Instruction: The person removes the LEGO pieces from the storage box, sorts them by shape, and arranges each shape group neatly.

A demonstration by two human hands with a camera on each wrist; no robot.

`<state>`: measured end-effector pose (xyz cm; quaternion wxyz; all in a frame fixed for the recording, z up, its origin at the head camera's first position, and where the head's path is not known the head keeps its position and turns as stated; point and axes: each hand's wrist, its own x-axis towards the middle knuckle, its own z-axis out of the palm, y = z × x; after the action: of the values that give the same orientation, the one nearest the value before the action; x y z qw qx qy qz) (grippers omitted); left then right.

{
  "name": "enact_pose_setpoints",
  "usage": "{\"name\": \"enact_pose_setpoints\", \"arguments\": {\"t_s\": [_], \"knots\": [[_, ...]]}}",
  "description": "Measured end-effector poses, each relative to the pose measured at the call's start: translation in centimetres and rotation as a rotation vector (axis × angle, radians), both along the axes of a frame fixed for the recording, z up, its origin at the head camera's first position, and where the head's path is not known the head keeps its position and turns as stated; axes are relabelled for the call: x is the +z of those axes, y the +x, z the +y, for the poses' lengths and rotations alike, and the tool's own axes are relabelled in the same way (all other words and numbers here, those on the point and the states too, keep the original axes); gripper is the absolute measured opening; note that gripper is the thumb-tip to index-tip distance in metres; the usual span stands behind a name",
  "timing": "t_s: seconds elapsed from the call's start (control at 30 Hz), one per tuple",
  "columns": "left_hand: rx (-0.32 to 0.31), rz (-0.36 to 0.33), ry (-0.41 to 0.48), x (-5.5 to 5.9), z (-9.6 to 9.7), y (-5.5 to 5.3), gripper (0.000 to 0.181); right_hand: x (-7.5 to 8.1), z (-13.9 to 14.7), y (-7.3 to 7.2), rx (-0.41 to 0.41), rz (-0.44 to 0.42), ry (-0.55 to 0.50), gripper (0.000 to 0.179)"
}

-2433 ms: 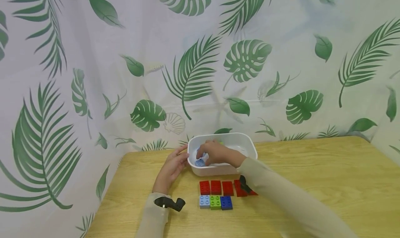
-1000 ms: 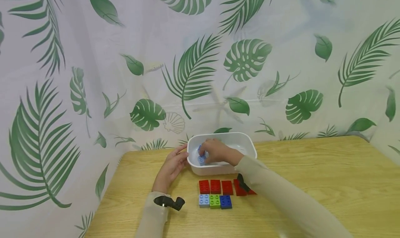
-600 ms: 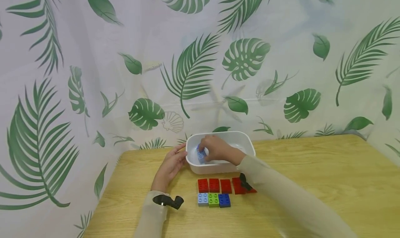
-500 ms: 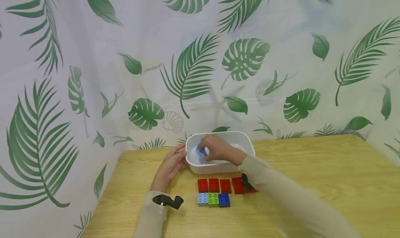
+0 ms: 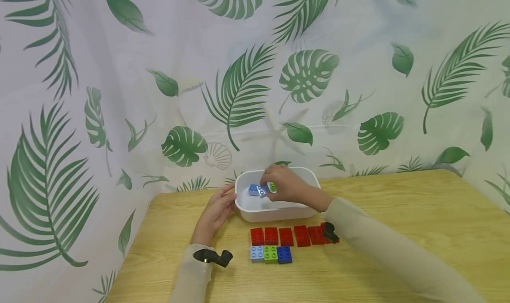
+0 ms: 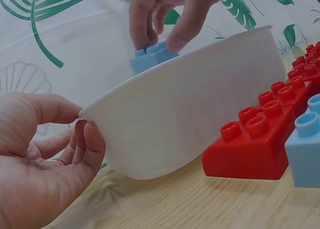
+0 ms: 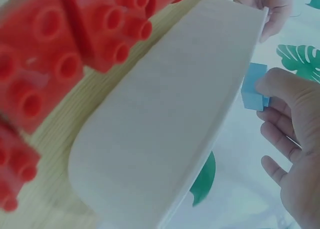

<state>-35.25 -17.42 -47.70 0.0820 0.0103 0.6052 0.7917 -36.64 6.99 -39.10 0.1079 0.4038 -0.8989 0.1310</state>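
Observation:
My left hand (image 5: pixel 215 211) pinches the left rim of a white plastic tub (image 5: pixel 279 214) between thumb and fingers, clearly so in the left wrist view. With thumb and fingertips my right hand (image 5: pixel 288 183) grips a light blue toy building brick (image 7: pixel 255 86) at the height of the tub's rim. Inside the tub lie another blue brick (image 5: pixel 253 189) and a lime green brick (image 5: pixel 272 187), the latter partly hidden by the right hand.
In front of the tub runs a row of several red bricks (image 5: pixel 279 236) on the wooden table (image 5: pixel 382 223). Nearer to me sit a light blue brick (image 5: pixel 256 254), a lime brick (image 5: pixel 270 254) and a dark blue brick (image 5: pixel 284 255) side by side. A leaf-print curtain (image 5: pixel 255 73) hangs behind.
My right hand has taken hold of a light blue brick in the tub and raised it, moving slightly right. The left hand keeps its place at the rim.

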Motion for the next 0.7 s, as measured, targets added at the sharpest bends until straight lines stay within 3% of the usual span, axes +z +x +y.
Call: {"name": "enact_pose_setpoints", "arguments": {"t_s": [0.7], "knots": [[0.014,-0.023,-0.023,0.1,0.2,0.2,0.053,0.2,5.8,5.1,0.082,0.075,-0.005,0.021]]}}
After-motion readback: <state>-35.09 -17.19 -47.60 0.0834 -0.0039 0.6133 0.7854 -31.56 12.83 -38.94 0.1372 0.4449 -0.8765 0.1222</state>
